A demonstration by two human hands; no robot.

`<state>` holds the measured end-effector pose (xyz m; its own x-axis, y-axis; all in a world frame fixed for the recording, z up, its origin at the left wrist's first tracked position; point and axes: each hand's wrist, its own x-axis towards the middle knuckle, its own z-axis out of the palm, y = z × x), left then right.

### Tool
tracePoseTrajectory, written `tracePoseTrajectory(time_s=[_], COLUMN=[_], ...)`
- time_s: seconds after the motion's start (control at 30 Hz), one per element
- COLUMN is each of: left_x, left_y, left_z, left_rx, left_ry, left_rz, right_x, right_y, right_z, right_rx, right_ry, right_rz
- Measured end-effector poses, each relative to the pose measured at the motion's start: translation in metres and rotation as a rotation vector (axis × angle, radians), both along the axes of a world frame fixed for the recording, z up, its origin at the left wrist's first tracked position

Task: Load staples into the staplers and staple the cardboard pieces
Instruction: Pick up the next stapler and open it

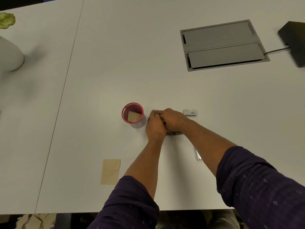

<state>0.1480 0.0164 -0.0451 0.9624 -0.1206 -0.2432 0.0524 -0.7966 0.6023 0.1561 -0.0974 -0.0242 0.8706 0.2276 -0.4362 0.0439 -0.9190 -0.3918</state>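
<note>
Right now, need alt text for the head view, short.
Both hands, left hand and right hand, press together on a mostly hidden stapler on a white table. A red cup holding cardboard stands left; a staple box lies right, a cardboard piece nearer.

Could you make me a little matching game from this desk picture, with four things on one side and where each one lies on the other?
Things:
1. red cup
2. staple box
3. flat cardboard piece
4. grey hatch

Places:
A. set into the table, far right
B. near the table's front edge, left of the arms
C. just left of the hands
D. just right of the hands

Pairs: 1-C, 2-D, 3-B, 4-A
</note>
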Motion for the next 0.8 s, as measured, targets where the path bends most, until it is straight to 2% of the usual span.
tracePoseTrajectory(time_s=[0.13,0.4,0.8], left_x=[-0.002,-0.005,-0.013], left_y=[-0.002,-0.004,-0.004], left_z=[0.005,0.013,0.022], left_rx=[-0.081,-0.084,-0.299], left_ry=[0.023,0.021,0.169], left_rz=[0.102,0.108,0.26], right_x=[-0.005,-0.014,-0.029], right_y=[0.001,0.002,0.003], right_z=[0.001,0.009,0.016], right_rx=[0.036,0.208,0.327], right_ry=[-0.016,0.033,0.085], right_rz=[-0.002,-0.154,-0.344])
